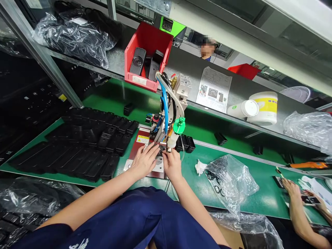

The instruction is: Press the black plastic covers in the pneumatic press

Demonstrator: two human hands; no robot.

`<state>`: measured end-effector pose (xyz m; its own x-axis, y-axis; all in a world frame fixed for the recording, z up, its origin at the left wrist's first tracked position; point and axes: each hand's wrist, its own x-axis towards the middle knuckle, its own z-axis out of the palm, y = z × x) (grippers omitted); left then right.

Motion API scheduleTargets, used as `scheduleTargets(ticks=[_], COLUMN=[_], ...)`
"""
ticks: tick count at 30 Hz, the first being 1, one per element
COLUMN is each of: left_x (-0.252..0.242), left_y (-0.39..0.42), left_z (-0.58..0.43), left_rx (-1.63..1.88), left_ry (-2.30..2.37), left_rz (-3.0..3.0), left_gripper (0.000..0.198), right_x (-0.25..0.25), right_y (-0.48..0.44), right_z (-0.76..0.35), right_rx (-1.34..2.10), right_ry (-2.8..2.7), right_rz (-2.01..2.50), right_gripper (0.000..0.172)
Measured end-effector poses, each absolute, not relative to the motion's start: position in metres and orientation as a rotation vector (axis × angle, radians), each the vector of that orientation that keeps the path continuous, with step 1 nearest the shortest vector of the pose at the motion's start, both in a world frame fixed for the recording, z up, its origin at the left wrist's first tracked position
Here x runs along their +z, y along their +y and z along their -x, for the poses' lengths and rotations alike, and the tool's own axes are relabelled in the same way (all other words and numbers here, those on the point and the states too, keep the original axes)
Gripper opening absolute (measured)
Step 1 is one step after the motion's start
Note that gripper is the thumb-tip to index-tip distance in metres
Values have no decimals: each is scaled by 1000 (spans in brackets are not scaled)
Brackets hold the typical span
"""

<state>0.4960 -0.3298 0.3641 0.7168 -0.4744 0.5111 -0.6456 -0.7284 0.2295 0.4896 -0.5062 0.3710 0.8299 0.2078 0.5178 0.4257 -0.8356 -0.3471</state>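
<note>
My left hand (145, 159) lies over the left side of a small bench machine's base, fingers stretched out together and their tips on a black plastic part (161, 149). My right hand (172, 165) is at the part's right side, its fingers bent and closed at the edge. Most of the part is hidden by both hands. Just above it hangs a dispensing syringe (172, 141) with a green cap (179, 126). Beneath my hands is a dark red base plate (135, 148) with silver metal plates on it.
Rows of black plastic parts (88, 162) cover the green bench at left. A bag of black rubber rings (220, 169) lies at right. A red bin (145, 81) and white tubs (264, 109) stand on the shelf. A co-worker's hand (292, 188) is at far right.
</note>
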Motion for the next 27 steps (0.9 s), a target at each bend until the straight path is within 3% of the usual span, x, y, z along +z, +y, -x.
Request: scheduleTargets(ticks=[6, 14, 18, 23, 27], left_x=[330, 231, 233, 255, 274], left_y=[-298, -245, -245, -253, -254], left_z=[-461, -411, -411, -409, -405], left_rx=[691, 381, 414, 222, 10], left_ry=[-721, -661, -692, -466, -420], left_rz=[-2492, -2860, -2825, -2871, -2894], left_gripper=[40, 50, 58, 77, 87], right_x=[331, 285, 295, 304, 306], right_y=[-551, -555, -552, -546, -556], right_z=[-444, -399, -398, -402, -388], right_rx=[-579, -144, -71, -60, -163], right_ry=[-236, -285, -235, -49, 65], right_rz=[2652, 2836, 2872, 2878, 2802], right_gripper=[25, 35, 33, 15, 24])
